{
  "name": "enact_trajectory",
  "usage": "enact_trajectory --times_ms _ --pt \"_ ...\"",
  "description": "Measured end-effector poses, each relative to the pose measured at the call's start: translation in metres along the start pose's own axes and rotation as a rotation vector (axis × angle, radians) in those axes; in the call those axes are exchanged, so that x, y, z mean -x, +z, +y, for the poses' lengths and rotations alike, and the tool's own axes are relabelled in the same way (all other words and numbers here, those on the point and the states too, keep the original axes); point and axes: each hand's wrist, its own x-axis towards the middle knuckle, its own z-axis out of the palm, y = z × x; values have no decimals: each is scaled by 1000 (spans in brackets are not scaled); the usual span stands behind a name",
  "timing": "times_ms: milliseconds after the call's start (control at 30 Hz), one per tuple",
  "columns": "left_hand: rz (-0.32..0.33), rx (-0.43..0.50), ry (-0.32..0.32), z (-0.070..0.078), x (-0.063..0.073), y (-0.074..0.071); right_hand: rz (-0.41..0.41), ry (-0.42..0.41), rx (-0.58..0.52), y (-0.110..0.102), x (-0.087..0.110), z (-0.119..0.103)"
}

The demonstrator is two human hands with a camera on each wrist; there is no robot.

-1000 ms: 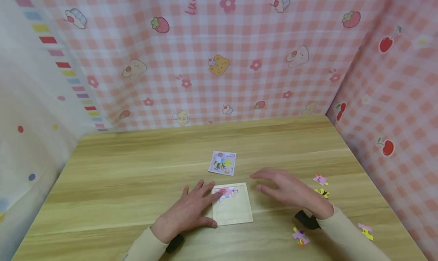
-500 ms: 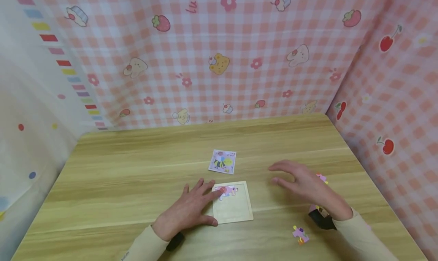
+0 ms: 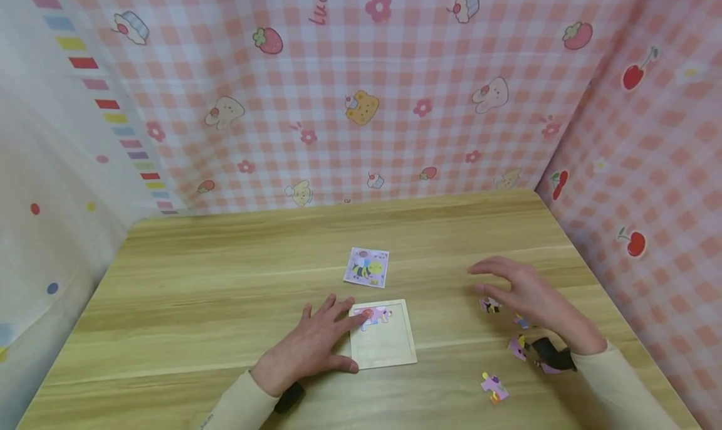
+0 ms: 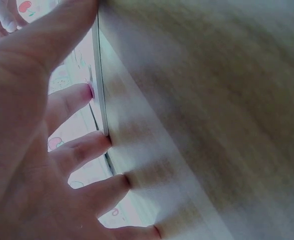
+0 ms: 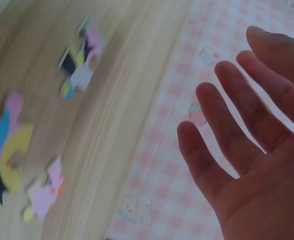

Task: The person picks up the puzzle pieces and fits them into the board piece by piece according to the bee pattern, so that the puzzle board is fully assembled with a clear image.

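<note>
My left hand (image 3: 316,345) lies spread at the left side of a shallow wooden puzzle tray (image 3: 386,351). Its index finger presses on joined pink puzzle pieces (image 3: 383,316) in the tray's upper left corner, while the thumb touches the lower left corner. In the left wrist view the fingertips (image 4: 101,140) meet the tray's edge and the tabletop. To the right, my right hand (image 3: 530,298) hovers with loosely bent fingers and holds nothing. Loose puzzle pieces lie around and below it, including a black-and-yellow one (image 3: 492,305) and a pink one (image 3: 494,388). The right wrist view shows several pieces (image 5: 79,65).
Beyond the tray lies a square picture card (image 3: 366,268) with a bee on it. A pink checked curtain (image 3: 338,104) hangs behind the wooden table (image 3: 237,261), and another checked cloth (image 3: 660,198) runs along the right side.
My right hand has moved right, away from the tray, to above the loose pieces, baring some and covering others. The left hand stays on the tray.
</note>
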Motion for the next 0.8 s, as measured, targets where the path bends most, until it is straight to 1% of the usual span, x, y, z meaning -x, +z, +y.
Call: enact_trajectory --times_ms 100,233,333,400,500,600,633,667,733,800 --pt "1 -1 1 0 0 0 -16 -3 15 -5 2 7" --pt "1 -3 2 -1 0 1 -5 -31 55 -11 5 17" --pt "0 0 4 0 0 0 3 -29 84 -15 8 25" --pt "-1 4 6 0 0 0 -10 -7 93 -18 9 30" --pt "-3 4 2 1 0 -1 -73 54 -2 -23 11 40" --pt "-2 -2 -4 0 -1 -1 -121 79 -131 -27 13 53" --pt "-1 -2 -4 0 -1 0 -127 70 -149 -28 15 58" --pt "0 -2 -2 0 -1 0 -124 44 -135 -28 16 62" --pt "2 1 -1 0 0 1 -123 7 -93 -30 19 70" --pt "2 4 1 0 1 2 -135 -13 -45 -32 22 77"
